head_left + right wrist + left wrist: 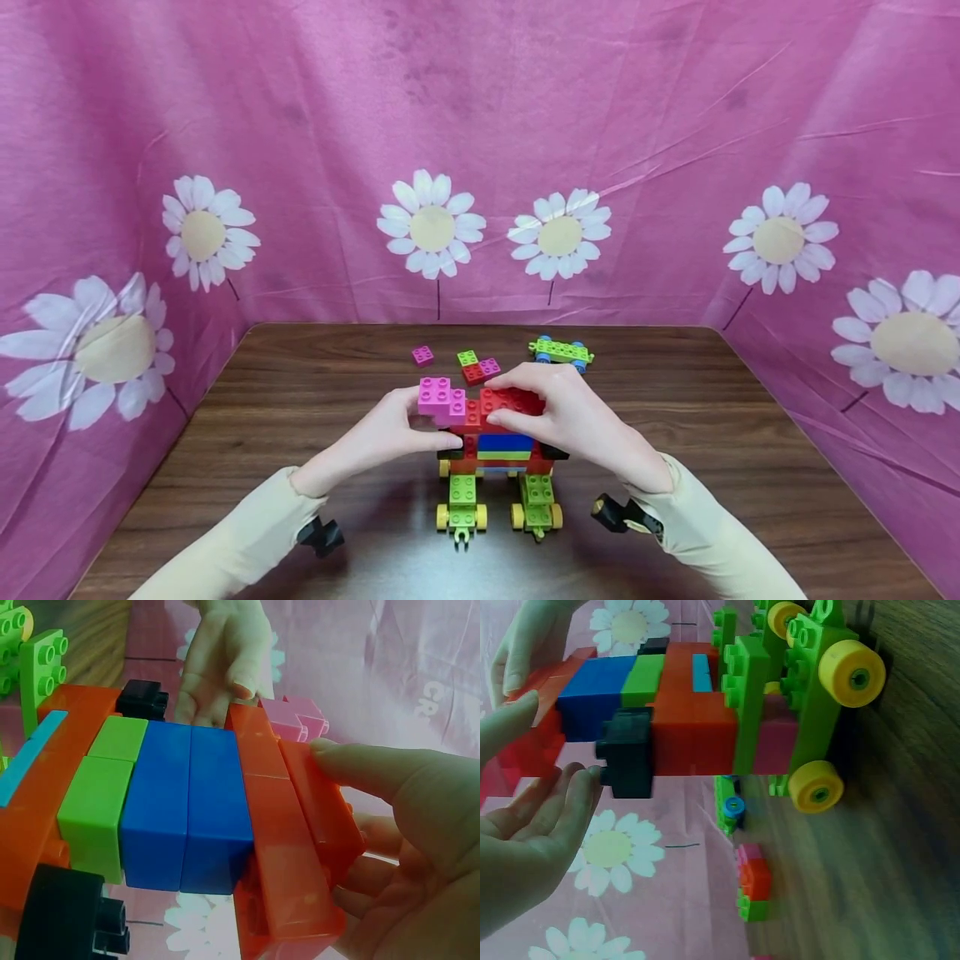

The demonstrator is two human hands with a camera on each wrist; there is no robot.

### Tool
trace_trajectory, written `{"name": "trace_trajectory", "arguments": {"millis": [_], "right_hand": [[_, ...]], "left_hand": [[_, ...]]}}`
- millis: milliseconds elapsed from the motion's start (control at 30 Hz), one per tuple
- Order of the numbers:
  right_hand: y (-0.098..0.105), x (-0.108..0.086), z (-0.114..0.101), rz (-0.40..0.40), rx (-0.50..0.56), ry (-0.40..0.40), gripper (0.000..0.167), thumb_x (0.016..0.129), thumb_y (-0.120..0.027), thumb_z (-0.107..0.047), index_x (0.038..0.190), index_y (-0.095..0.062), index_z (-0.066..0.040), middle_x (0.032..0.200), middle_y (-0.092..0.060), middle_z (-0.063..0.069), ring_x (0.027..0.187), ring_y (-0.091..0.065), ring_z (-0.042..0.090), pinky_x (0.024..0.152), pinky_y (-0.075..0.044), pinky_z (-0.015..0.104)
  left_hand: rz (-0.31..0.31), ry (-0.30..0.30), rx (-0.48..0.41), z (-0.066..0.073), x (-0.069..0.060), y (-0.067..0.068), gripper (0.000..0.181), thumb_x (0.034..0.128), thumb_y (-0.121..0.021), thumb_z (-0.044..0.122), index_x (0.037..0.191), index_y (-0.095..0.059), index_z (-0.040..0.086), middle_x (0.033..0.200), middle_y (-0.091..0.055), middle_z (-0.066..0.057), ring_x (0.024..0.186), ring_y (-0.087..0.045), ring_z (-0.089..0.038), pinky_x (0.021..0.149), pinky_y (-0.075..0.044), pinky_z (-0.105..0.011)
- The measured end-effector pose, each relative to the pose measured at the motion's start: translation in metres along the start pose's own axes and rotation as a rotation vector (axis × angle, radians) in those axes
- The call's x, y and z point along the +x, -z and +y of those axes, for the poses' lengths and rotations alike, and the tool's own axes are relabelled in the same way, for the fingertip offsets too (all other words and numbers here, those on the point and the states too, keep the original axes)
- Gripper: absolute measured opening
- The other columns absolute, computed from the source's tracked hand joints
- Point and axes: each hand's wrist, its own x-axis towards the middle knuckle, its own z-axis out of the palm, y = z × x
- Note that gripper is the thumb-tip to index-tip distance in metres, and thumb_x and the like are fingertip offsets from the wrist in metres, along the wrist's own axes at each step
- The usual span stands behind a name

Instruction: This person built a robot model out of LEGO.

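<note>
A tall build of toy building bricks stands mid-table, on lime wheeled bases (462,492) with yellow wheels. Above these come orange-red bricks (694,742), lime bricks (94,799), blue bricks (505,444) and red bricks on top. Black bricks (628,754) stick out at both sides, and pink bricks (435,395) sit at the upper left end. My right hand (558,408) grips the topmost red brick (322,802) between thumb and fingers. My left hand (386,429) holds the build's upper left end, thumb at the front, fingers behind; their exact contact is partly hidden.
Behind the build lie a loose magenta brick (422,356) and a small cluster of lime, red and magenta bricks (474,374). Farther right is a lime wheeled base with blue wheels (561,349). A pink cloth with daisies (480,125) surrounds the wooden table (300,400).
</note>
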Motion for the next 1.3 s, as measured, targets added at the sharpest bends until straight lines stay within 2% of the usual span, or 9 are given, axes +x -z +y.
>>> {"name": "trace_trajectory", "arguments": {"millis": [100,200,467,667,867,967,1100,1200,1300], "right_hand": [[-0.003,0.004,-0.002,-0.003,0.006,0.019,0.034,0.083,-0.08,-0.023,0.115,-0.072,-0.011,0.106,-0.076,0.0,0.089,-0.069,0.009,0.075,-0.057,0.021],[-0.005,0.008,-0.003,-0.011,0.004,0.032,0.035,0.083,-0.08,-0.023,0.114,-0.072,-0.01,0.107,-0.076,0.0,0.091,-0.07,0.01,0.077,-0.058,0.023],[-0.011,0.017,-0.004,-0.033,0.012,0.064,0.035,0.083,-0.081,-0.023,0.114,-0.073,-0.01,0.107,-0.076,0.002,0.09,-0.071,0.011,0.074,-0.057,0.02],[-0.014,0.022,-0.006,-0.043,0.016,0.078,0.034,0.083,-0.08,-0.023,0.114,-0.073,-0.01,0.107,-0.076,0.001,0.093,-0.071,0.011,0.078,-0.058,0.022],[-0.013,0.023,-0.008,-0.044,0.025,0.078,0.036,0.083,-0.081,-0.025,0.115,-0.072,-0.011,0.109,-0.076,0.0,0.097,-0.071,0.011,0.08,-0.058,0.023],[-0.009,0.022,-0.007,-0.025,0.051,0.065,0.036,0.083,-0.081,-0.024,0.116,-0.072,-0.011,0.111,-0.076,0.001,0.097,-0.07,0.01,0.08,-0.059,0.024],[0.0,0.021,0.0,0.016,0.056,0.034,0.035,0.083,-0.08,-0.023,0.115,-0.072,-0.013,0.11,-0.076,0.0,0.095,-0.07,0.01,0.081,-0.059,0.03],[0.006,0.022,0.007,0.045,0.049,0.0,0.033,0.084,-0.08,-0.023,0.115,-0.072,-0.016,0.108,-0.075,-0.004,0.093,-0.071,0.009,0.081,-0.059,0.03],[0.008,0.024,0.017,0.083,0.037,-0.024,0.031,0.085,-0.079,-0.023,0.114,-0.073,-0.017,0.104,-0.076,-0.004,0.089,-0.07,0.006,0.078,-0.058,0.024]], "left_hand": [[-0.006,0.003,0.016,-0.006,-0.002,0.0,0.042,0.0835,-0.08,0.032,0.121,-0.067,0.018,0.116,-0.074,0.001,0.112,-0.065,-0.017,0.1,-0.05,-0.042],[0.006,-0.008,0.018,-0.01,-0.003,0.0,0.039,0.0841,-0.079,0.032,0.119,-0.069,0.017,0.114,-0.074,0.001,0.112,-0.065,-0.017,0.101,-0.048,-0.045],[0.064,-0.015,-0.05,-0.013,-0.007,0.002,0.039,0.0839,-0.08,0.03,0.119,-0.07,0.014,0.112,-0.075,-0.004,0.102,-0.068,-0.007,0.093,-0.053,-0.026],[0.084,0.014,-0.061,-0.013,-0.012,0.006,0.038,0.0841,-0.08,0.029,0.117,-0.071,0.013,0.111,-0.076,-0.005,0.1,-0.068,-0.007,0.091,-0.053,-0.024],[0.104,0.017,-0.047,-0.013,-0.017,0.01,0.037,0.085,-0.079,0.028,0.117,-0.071,0.011,0.11,-0.076,-0.007,0.1,-0.068,-0.008,0.089,-0.054,-0.025],[0.118,0.039,-0.043,-0.014,-0.02,0.013,0.037,0.0847,-0.079,0.028,0.117,-0.071,0.011,0.11,-0.076,-0.007,0.101,-0.068,-0.011,0.089,-0.054,-0.024],[0.142,0.1,-0.048,-0.014,-0.024,0.018,0.041,0.0841,-0.079,0.03,0.119,-0.07,0.011,0.112,-0.075,-0.007,0.102,-0.069,-0.014,0.09,-0.054,-0.026],[0.167,0.142,-0.05,-0.014,-0.028,0.023,0.043,0.0839,-0.079,0.031,0.12,-0.069,0.01,0.112,-0.075,-0.007,0.101,-0.069,-0.014,0.09,-0.054,-0.027],[0.198,0.163,-0.049,-0.015,-0.03,0.027,0.044,0.0835,-0.08,0.031,0.12,-0.069,0.01,0.112,-0.075,-0.008,0.101,-0.069,-0.014,0.09,-0.054,-0.027]]}}
